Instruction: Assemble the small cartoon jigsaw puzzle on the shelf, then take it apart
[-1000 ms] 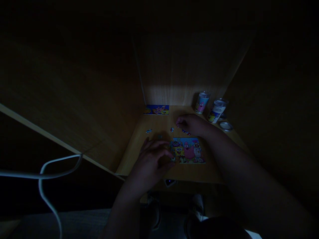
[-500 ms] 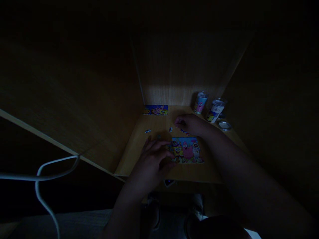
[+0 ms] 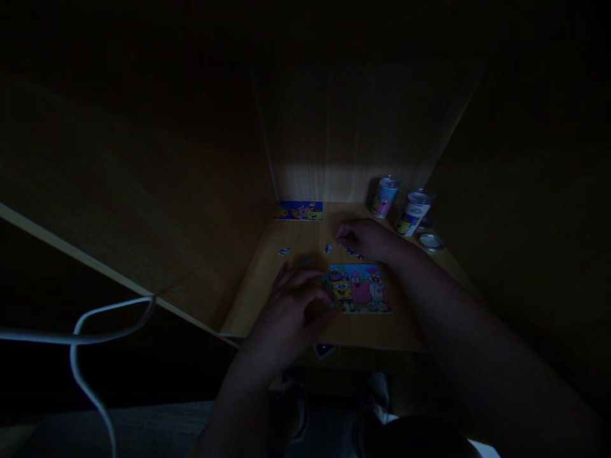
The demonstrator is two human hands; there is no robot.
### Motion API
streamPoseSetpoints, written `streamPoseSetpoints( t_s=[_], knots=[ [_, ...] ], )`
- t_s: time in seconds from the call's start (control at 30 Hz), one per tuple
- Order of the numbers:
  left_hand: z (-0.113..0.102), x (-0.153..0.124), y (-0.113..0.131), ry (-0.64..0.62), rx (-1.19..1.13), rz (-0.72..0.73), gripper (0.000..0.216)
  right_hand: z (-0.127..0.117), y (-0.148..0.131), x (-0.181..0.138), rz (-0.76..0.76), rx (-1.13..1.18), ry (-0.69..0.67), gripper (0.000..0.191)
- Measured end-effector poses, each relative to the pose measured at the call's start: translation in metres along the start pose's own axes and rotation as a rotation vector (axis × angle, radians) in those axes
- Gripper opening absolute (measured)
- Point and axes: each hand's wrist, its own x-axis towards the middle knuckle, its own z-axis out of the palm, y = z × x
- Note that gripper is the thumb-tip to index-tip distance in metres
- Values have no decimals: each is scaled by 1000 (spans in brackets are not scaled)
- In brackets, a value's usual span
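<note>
On a wooden surface lies a jigsaw puzzle [image 3: 360,288] with bright cartoon characters, its left side partly covered by my left hand [image 3: 300,299]. That hand's thumb and forefinger come together by the lower left corner, around what looks like a small puzzle piece. Beyond the puzzle, my right hand [image 3: 359,236] is closed, fingertips pinching a small puzzle piece [image 3: 338,242] just above the surface. Several joined or overlapping pieces [image 3: 354,254] lie under its palm side. Other loose pieces are a puzzle piece [image 3: 328,249] between the hands and a puzzle piece [image 3: 284,252] to the left.
Against the back panel lies another cartoon puzzle strip [image 3: 305,211]. A clear can with a pink character [image 3: 384,197] and a second can [image 3: 413,213] stand at the back right, beside a round lid [image 3: 431,242]. A white cable [image 3: 79,340] hangs at left. Light is very dim.
My left thumb and forefinger have drawn slightly closer together at the puzzle's lower left corner. My right hand stays almost still with its pinch.
</note>
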Motion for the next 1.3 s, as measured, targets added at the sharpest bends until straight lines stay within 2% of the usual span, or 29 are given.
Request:
streamPoseSetpoints(
  t_s=[1.3],
  knots=[
    [3,-1,-6,72,5,-43,11,-1,-1,-1,8,-20,-5,12]
  ],
)
